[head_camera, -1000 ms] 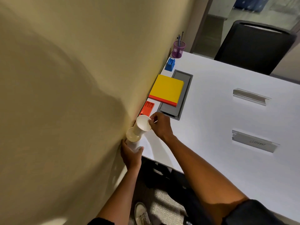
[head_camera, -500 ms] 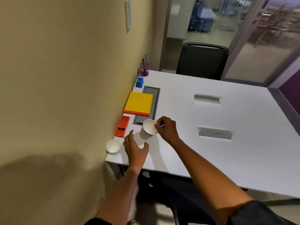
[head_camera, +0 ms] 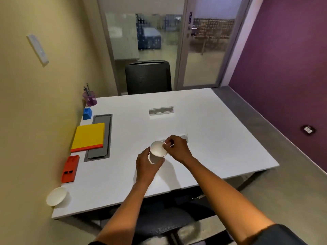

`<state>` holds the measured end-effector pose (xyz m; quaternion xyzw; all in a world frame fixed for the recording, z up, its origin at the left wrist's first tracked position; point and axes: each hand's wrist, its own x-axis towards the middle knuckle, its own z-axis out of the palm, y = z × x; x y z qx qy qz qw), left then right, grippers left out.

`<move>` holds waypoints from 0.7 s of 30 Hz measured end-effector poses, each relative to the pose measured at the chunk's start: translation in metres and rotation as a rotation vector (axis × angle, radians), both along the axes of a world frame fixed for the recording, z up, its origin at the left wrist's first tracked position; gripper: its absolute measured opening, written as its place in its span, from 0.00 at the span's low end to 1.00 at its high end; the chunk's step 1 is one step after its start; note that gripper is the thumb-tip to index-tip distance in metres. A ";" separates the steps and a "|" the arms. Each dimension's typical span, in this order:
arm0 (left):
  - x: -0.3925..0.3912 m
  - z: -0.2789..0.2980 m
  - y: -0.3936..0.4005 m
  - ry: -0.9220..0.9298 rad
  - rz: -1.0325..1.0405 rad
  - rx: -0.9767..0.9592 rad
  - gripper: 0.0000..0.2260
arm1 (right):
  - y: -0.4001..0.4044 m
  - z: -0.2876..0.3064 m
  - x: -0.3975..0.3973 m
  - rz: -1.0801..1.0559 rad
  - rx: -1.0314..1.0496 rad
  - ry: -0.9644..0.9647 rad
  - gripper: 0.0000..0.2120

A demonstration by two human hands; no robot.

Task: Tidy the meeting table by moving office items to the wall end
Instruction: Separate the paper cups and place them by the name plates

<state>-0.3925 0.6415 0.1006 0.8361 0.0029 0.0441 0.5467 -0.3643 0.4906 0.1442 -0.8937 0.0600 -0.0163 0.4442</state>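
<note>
Both hands hold one white paper cup [head_camera: 156, 152] above the middle of the white table [head_camera: 203, 131]. My left hand [head_camera: 146, 164] wraps its side from below. My right hand [head_camera: 177, 147] pinches its rim. A second white paper cup [head_camera: 56, 196] stands at the near corner by the yellow wall. Along the wall lie a red stapler-like item [head_camera: 70, 168], a yellow pad with an orange edge [head_camera: 89, 137], a blue holder [head_camera: 87, 113] and a purple pen cup [head_camera: 90, 99].
A grey cable tray [head_camera: 104, 124] is set into the table under the pad. Two metal cable slots [head_camera: 161, 110] sit mid-table, one partly behind my right hand. A black chair [head_camera: 148, 76] stands at the far side, another below me. A purple wall rises to the right.
My left hand let go of the cup by the wall and came over to the other cup. That cup moved right, away from the wall, toward the table's middle. The view swung right.
</note>
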 end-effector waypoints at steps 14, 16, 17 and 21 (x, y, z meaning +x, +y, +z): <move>-0.024 0.008 -0.172 0.046 -0.070 0.025 0.24 | -0.195 -0.001 -0.034 0.191 0.112 0.109 0.45; -0.017 0.005 -0.182 0.051 -0.057 0.021 0.24 | -0.201 -0.002 -0.026 0.212 0.107 0.111 0.45; -0.013 0.003 -0.186 0.048 -0.058 0.024 0.24 | -0.203 -0.004 -0.023 0.220 0.099 0.107 0.45; 0.011 -0.005 -0.199 0.036 -0.095 0.035 0.25 | -0.213 -0.013 -0.007 0.209 0.076 0.082 0.41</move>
